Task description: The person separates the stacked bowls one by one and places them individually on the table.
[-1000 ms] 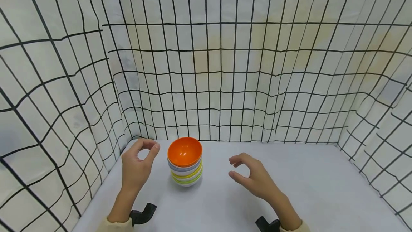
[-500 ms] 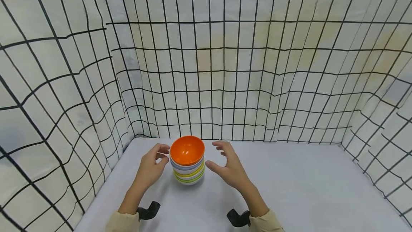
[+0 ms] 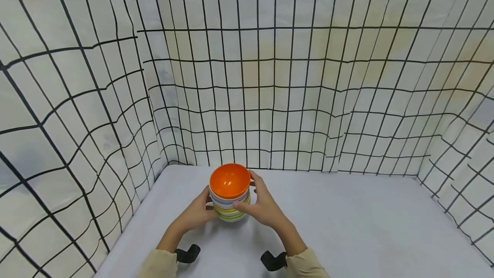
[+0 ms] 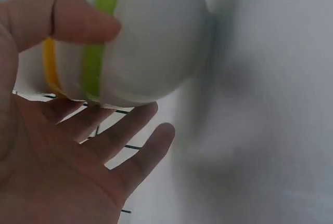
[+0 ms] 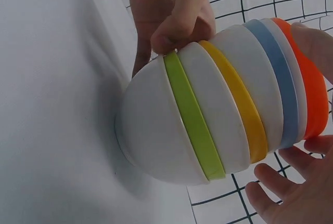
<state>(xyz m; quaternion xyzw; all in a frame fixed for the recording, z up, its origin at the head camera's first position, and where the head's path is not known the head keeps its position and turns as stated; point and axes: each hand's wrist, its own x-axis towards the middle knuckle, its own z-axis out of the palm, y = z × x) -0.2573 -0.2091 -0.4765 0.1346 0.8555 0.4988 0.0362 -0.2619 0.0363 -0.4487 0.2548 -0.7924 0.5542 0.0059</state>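
A stack of nested bowls point(image 5: 161, 125) stands on the white table, an orange bowl point(image 3: 229, 181) on top. Below it, the white bowls show blue, yellow and green rims. My left hand point(image 3: 194, 216) holds the stack from its left side; in the left wrist view its thumb point(image 4: 86, 21) lies over the lower bowls near the green rim point(image 4: 99, 42), with the other fingers spread along the far side. From the right, my right hand point(image 3: 264, 205) curves round the stack, thumb across the front and fingers behind. In the right wrist view its thumb point(image 5: 315, 47) is at the orange rim.
White walls with a black grid point(image 3: 289, 85) enclose the table point(image 3: 347, 222) at the back and on both sides. The left wall stands nearer to the stack than the right one. Black wrist mounts point(image 3: 274, 261) sit at both beige cuffs.
Both hands have moved inward from either side and now hold the stack, the right hand travelling farther. The stack shifts slightly rightward in view along with the whole background.
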